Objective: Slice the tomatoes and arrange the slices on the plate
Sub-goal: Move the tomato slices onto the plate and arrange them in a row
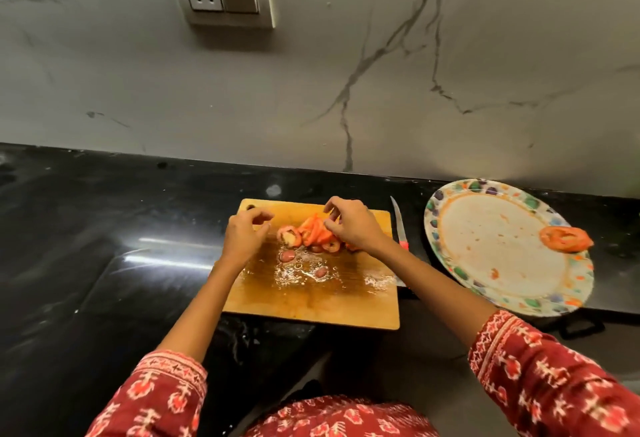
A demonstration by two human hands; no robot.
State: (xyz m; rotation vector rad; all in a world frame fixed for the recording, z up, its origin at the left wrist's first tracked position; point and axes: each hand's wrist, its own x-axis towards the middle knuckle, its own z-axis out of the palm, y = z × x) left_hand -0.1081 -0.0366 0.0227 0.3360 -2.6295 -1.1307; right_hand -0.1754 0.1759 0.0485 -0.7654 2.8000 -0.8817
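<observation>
1. A wooden cutting board (311, 301) lies on the black bench (86, 228), wet with juice and seeds across its middle
2. A heap of tomato slices (313, 234) sits on the far half of the board
3. The right hand (353, 225) is over the heap, its fingers (330, 209) curled and touching the slices; I cannot tell whether it grips any
4. The left hand (244, 232) hovers just left of the heap, fingers loosely curled, holding nothing
5. A knife (400, 225) lies on the bench just right of the board
6. The patterned plate (446, 201) stands further right, carrying a few slices (566, 238) near its right rim
</observation>
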